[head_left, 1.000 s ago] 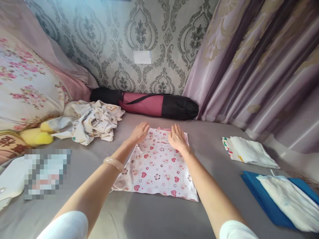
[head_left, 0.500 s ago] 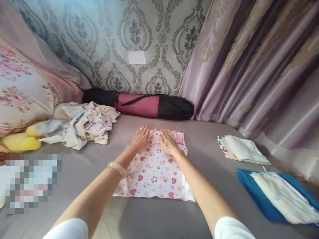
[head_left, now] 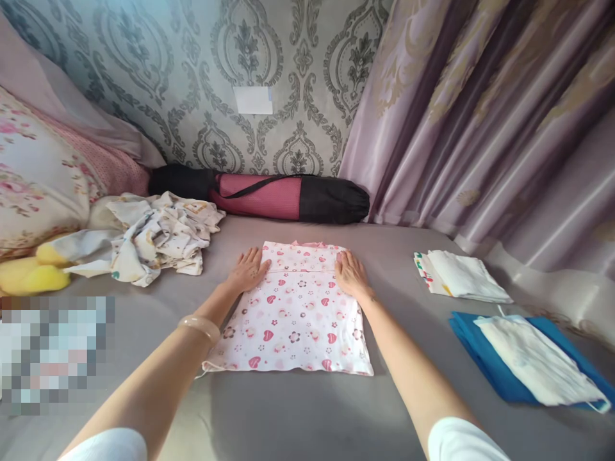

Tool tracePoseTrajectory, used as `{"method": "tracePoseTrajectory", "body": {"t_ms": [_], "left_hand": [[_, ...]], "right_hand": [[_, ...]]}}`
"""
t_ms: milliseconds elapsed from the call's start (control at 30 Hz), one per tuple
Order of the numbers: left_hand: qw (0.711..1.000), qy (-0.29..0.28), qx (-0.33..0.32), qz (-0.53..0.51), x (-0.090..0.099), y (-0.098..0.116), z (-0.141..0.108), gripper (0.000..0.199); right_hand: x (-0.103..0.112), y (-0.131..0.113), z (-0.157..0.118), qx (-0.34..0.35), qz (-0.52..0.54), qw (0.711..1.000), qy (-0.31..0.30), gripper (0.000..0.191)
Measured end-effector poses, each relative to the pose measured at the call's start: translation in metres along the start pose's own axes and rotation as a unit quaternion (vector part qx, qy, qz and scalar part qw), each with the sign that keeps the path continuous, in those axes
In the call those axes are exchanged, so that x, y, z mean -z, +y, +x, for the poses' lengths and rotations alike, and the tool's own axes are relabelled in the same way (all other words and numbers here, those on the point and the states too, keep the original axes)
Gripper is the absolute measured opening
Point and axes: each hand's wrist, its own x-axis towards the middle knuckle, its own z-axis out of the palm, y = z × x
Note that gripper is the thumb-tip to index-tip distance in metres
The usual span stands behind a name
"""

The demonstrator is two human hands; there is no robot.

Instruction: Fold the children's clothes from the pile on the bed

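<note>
A white cloth garment (head_left: 298, 320) printed with pink hearts and flowers lies flat on the grey sheet, its far part folded over in a band. A bit of pink edging shows at its far side. My left hand (head_left: 248, 270) rests flat at the garment's far left edge, fingers stretched out. At the far right edge my right hand (head_left: 352, 274) lies flat too, fingertips on the fabric. Neither hand grips anything. A pale bangle (head_left: 200, 329) circles my left wrist.
Crumpled patterned clothes (head_left: 163, 237) lie at the left beside a floral pillow (head_left: 38, 186). A black and pink rolled bag (head_left: 259, 195) runs along the wall. Folded white cloth (head_left: 464, 275) and a blue folded cloth (head_left: 480, 358) under a white garment (head_left: 538, 362) lie at the right.
My hands have slid apart, from the middle of the garment's far part out to its left and right edges. The pink patch on the far right is no longer visible.
</note>
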Motion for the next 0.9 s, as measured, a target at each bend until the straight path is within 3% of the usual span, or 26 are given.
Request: {"method": "tracePoseTrajectory", "body": {"t_ms": [100,200,333,433,533,600,767,900], "left_hand": [[0.998,-0.04,0.016,-0.043,0.004,-0.004,0.001,0.073],[0.993,-0.046,0.016,-0.105,0.021,-0.005,-0.008,0.068],[0.988,-0.027,0.008,-0.15,0.047,-0.016,-0.051,0.059],[0.984,-0.048,0.069,-0.154,0.057,-0.025,-0.095,0.052],[0.978,-0.084,0.106,-0.157,0.06,-0.026,-0.132,0.051],[0.979,-0.073,0.12,-0.147,0.06,-0.021,-0.15,0.05],[0.975,-0.053,0.143,-0.162,0.057,-0.007,-0.178,0.046],[0.968,-0.06,0.136,-0.202,0.052,-0.005,-0.19,0.045]], "right_hand": [[0.004,0.009,0.001,-0.013,0.066,0.996,-0.051,0.062],[0.013,0.021,-0.003,-0.05,0.19,0.98,-0.043,0.062],[0.021,0.048,-0.037,-0.066,0.325,0.943,0.014,0.053],[0.026,0.06,-0.082,-0.079,0.365,0.927,-0.032,0.044],[0.031,0.058,-0.125,-0.101,0.353,0.926,-0.087,0.037],[0.034,0.05,-0.147,-0.093,0.331,0.934,-0.099,0.035],[0.039,0.029,-0.184,-0.037,0.209,0.976,-0.046,0.034],[0.038,0.024,-0.201,-0.024,0.181,0.982,-0.049,0.04]]}}
